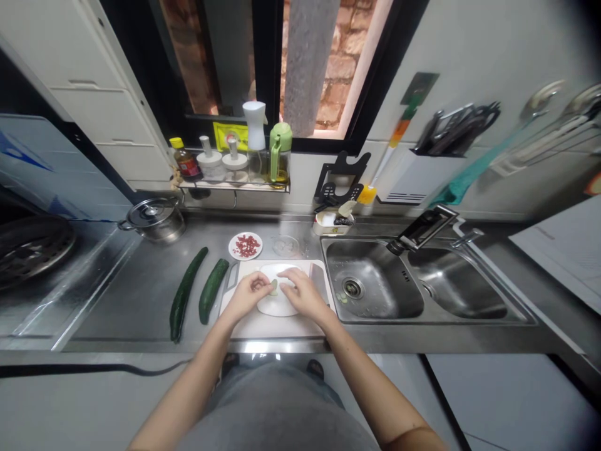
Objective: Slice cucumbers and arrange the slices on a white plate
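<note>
A white plate (277, 307) lies on a pale cutting board (248, 327) on the steel counter. Over the plate's left part, my left hand (248, 291) pinches a small green slice (273, 287) between thumb and fingertips. My right hand (302, 293) is above the right side of the plate, its thumb and fingers apart, with nothing visible between them. Left of the board lie two whole cucumbers, a longer one (185, 294) and a shorter one (213, 291). A small plate of chopped red pieces (245, 246) stands behind the board.
To the right is a double sink (375, 282) with green scraps near its drain. A lidded pot (157, 219) stands at the back left. Seasoning bottles stand on a wall rack (235, 185); a small clear dish (285, 247) sits behind the board.
</note>
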The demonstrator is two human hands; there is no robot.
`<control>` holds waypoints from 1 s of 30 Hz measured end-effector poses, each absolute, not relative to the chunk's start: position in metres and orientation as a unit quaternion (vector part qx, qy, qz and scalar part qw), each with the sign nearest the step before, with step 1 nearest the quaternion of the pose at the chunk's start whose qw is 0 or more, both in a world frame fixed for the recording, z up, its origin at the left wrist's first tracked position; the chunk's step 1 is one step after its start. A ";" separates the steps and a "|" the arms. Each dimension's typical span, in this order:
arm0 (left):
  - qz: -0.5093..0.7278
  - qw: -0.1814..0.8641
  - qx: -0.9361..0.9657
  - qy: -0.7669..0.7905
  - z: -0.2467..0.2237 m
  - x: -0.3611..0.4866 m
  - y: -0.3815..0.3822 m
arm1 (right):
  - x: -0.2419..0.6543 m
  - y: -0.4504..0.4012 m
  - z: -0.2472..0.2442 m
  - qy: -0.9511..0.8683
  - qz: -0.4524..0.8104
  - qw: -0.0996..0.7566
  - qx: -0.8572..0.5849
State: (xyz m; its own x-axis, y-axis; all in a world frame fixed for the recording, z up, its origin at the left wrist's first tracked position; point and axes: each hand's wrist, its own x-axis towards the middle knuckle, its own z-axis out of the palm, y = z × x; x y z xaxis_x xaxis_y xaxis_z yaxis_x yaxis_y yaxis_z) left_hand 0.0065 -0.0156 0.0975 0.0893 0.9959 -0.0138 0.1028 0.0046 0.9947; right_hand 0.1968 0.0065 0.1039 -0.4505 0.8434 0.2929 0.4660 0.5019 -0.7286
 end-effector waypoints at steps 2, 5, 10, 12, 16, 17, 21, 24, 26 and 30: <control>0.445 0.490 0.567 0.489 0.107 0.007 -0.013 | 0.193 0.010 0.110 -0.818 0.288 0.329 -0.373; 0.442 0.471 0.588 0.487 0.113 0.009 -0.011 | 0.188 0.012 0.114 -0.826 0.289 0.327 -0.358; 0.463 0.447 0.568 0.513 0.109 0.012 -0.012 | 0.184 0.012 0.115 -0.795 0.311 0.332 -0.401; 0.485 0.435 0.536 0.537 0.105 0.014 -0.013 | 0.183 0.012 0.115 -0.774 0.335 0.340 -0.416; 0.519 0.474 0.432 0.564 0.096 0.022 -0.018 | 0.183 0.014 0.117 -0.746 0.365 0.356 -0.428; 0.516 0.503 0.401 0.566 0.094 0.024 -0.020 | 0.184 0.014 0.117 -0.745 0.368 0.357 -0.427; 0.492 0.622 0.308 0.525 0.091 0.033 -0.025 | 0.187 0.017 0.120 -0.751 0.375 0.349 -0.416; 0.486 0.668 0.283 0.487 0.091 0.036 -0.023 | 0.190 0.019 0.120 -0.764 0.375 0.333 -0.406; 0.481 0.682 0.272 0.479 0.092 0.036 -0.020 | 0.192 0.020 0.120 -0.772 0.370 0.326 -0.402; 0.489 0.686 0.245 0.480 0.090 0.037 -0.013 | 0.193 0.023 0.118 -0.778 0.360 0.318 -0.405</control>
